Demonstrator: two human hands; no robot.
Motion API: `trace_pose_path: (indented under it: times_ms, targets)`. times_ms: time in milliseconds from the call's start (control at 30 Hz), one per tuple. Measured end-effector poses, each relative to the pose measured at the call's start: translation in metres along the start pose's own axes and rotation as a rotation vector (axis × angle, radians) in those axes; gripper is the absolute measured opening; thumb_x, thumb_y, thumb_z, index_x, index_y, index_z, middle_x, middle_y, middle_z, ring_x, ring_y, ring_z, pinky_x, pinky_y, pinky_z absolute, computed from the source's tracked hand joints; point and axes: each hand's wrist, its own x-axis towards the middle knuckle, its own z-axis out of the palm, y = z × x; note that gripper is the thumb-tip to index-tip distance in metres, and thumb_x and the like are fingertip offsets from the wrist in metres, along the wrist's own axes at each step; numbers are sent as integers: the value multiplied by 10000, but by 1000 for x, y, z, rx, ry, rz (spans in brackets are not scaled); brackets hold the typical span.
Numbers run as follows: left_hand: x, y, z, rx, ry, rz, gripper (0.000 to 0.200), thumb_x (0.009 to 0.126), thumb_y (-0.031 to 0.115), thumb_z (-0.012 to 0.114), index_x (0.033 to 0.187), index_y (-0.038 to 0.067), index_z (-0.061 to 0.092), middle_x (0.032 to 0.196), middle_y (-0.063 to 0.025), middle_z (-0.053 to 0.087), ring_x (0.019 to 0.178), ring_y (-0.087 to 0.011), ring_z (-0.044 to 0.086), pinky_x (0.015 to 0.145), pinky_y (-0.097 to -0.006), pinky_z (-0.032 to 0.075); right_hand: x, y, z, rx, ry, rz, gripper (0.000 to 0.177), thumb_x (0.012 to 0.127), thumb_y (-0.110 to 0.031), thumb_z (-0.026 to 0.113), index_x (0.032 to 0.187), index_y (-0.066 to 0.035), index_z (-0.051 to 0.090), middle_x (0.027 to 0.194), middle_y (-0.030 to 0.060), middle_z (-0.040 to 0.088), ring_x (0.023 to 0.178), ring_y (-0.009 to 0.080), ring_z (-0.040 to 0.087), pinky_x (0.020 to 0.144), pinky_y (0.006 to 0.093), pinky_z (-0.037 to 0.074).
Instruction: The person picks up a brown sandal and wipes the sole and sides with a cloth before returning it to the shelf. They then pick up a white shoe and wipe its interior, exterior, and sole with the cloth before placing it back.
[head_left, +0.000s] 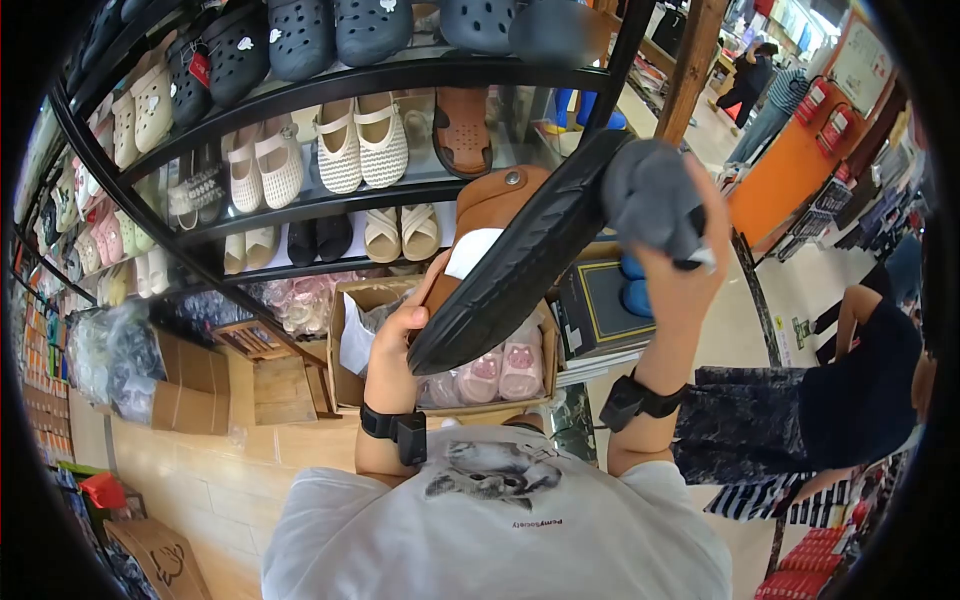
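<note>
A brown clog [497, 205] with a thick black sole [510, 255] is held up on its side in front of me, its sole turned toward my right. My left hand [400, 325] grips its lower end, fingers around the brown upper and thumb by the sole. A white patch shows inside the shoe. My right hand [695, 255] is closed around a bunched dark grey cloth [650, 195], which overlaps the upper end of the sole. Black bands with small boxes sit on both wrists.
A shelf rack [400, 78] with dark clogs and cream shoes stands ahead. Below it, a cardboard box [345, 375] holds pink slippers [500, 372]; a black shoebox [605, 305] sits beside it. A person in dark clothes [860, 370] is close on the right.
</note>
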Motion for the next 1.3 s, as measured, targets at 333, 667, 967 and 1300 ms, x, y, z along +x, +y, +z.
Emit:
trace_pose_path:
  times_ms: [333, 667, 967, 1300]
  targets:
    - [80, -49, -81, 69, -178, 154, 557, 754, 290, 497, 1199, -39, 424, 1103, -165, 544, 943, -244, 564, 876, -325, 442, -22, -43, 23, -38, -444, -323, 490, 604, -152, 652, 1079, -97, 547, 1032, 88, 555, 911, 248, 543, 750, 353, 432]
    - [63, -2, -24, 496, -50, 428, 533, 773, 287, 489, 1191, -39, 430, 1093, -161, 549, 949, -248, 561, 867, -325, 446, -18, -44, 32, -105, -463, -360, 441, 574, -78, 644, 1011, -72, 586, 943, 100, 599, 848, 266, 567, 734, 347, 442]
    - [15, -27, -51, 35, 202, 216, 416, 828, 308, 420, 1041, -38, 510, 1002, -137, 577, 825, -180, 572, 758, -266, 458, -15, -45, 26, -250, -420, -263, 603, 489, -29, 675, 1075, -96, 546, 974, 103, 564, 857, 274, 536, 730, 358, 414]
    - [-6, -2, -25, 224, 282, 178, 417, 800, 291, 422, 1073, -16, 490, 1057, -137, 548, 838, -171, 563, 766, -244, 441, -10, -47, 13, -69, -580, -200, 668, 418, -14, 712, 1065, -93, 564, 1028, 86, 576, 927, 265, 547, 782, 346, 429]
